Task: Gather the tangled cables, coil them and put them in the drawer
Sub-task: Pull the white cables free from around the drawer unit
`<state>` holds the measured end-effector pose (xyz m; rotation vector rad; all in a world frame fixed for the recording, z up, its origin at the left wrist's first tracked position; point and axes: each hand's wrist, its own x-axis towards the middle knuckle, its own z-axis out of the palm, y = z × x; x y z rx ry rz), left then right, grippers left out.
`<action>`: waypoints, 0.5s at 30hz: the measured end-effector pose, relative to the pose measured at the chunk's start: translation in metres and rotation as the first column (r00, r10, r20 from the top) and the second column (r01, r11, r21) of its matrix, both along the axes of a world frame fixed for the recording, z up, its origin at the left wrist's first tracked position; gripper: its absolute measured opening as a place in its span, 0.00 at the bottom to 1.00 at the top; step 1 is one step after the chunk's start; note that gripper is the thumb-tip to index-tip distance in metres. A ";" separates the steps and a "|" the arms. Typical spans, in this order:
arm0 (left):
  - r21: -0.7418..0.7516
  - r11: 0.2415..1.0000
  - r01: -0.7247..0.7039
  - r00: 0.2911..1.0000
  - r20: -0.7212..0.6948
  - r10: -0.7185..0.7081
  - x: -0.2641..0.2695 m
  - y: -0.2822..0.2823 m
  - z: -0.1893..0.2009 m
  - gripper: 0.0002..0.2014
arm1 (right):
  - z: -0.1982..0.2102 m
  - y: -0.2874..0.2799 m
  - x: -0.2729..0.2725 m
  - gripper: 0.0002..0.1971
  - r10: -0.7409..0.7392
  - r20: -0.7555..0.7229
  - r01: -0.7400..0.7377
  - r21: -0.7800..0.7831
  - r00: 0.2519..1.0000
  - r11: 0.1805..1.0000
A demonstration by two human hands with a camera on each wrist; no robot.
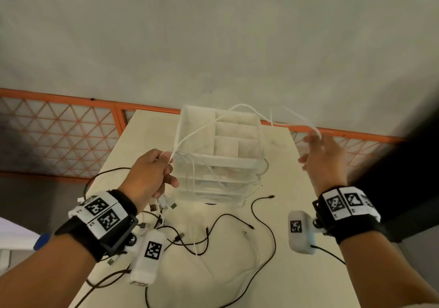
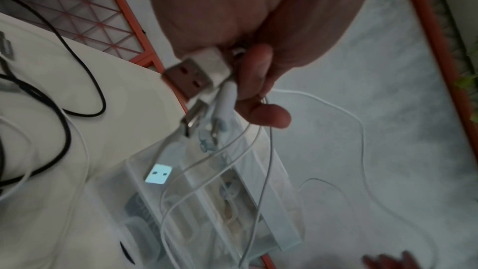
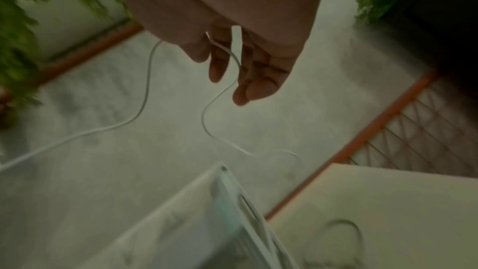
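We read no brand, only square codes on the wrist bands [image 1: 102,212]. Our left hand [image 1: 152,174] clenches white cables [image 1: 202,129] above the drawer unit [image 1: 218,155]; its wrist view alone shows USB plugs [image 2: 191,77]. Our right hand [image 1: 323,160], blurred, fingers loose, has cable draped across; black cables [image 1: 237,227] lie on the table [image 1: 297,212]

drawer box [image 1: 217,162] blocks the table [image 1: 294,188] at 12 o'clock, black cables [image 1: 237,234] clutter 6, open strip along 3 o'clock
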<state>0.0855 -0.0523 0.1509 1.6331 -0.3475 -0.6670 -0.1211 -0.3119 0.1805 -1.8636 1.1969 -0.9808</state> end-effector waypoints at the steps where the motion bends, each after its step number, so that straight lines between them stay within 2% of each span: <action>1: 0.002 1.000 0.001 1.000 -0.002 -0.001 -0.001 0.000 0.001 0.11 | -0.012 -0.003 -0.002 0.16 0.023 -0.078 -0.018 0.065 0.997 0.998; 3: 0.008 1.000 0.025 1.000 -0.001 -0.025 -0.005 0.000 0.004 0.11 | -0.036 -0.010 -0.005 0.16 0.055 -0.180 -0.026 0.161 0.982 0.987; 7: 0.055 0.994 0.090 0.996 0.012 -0.091 -0.017 -0.004 0.006 0.11 | -0.065 -0.026 -0.005 0.17 0.073 -0.092 -0.053 0.203 0.993 0.978; 12: 0.094 0.989 0.110 0.994 -0.002 -0.110 -0.035 -0.011 0.004 0.11 | -0.080 -0.049 -0.004 0.27 0.113 -0.142 -0.082 0.208 0.983 0.975; 15: 0.111 0.988 0.106 0.994 -0.012 -0.106 -0.044 -0.015 0.001 0.11 | -0.077 -0.058 -0.003 0.30 0.156 -0.120 -0.133 0.182 0.980 0.974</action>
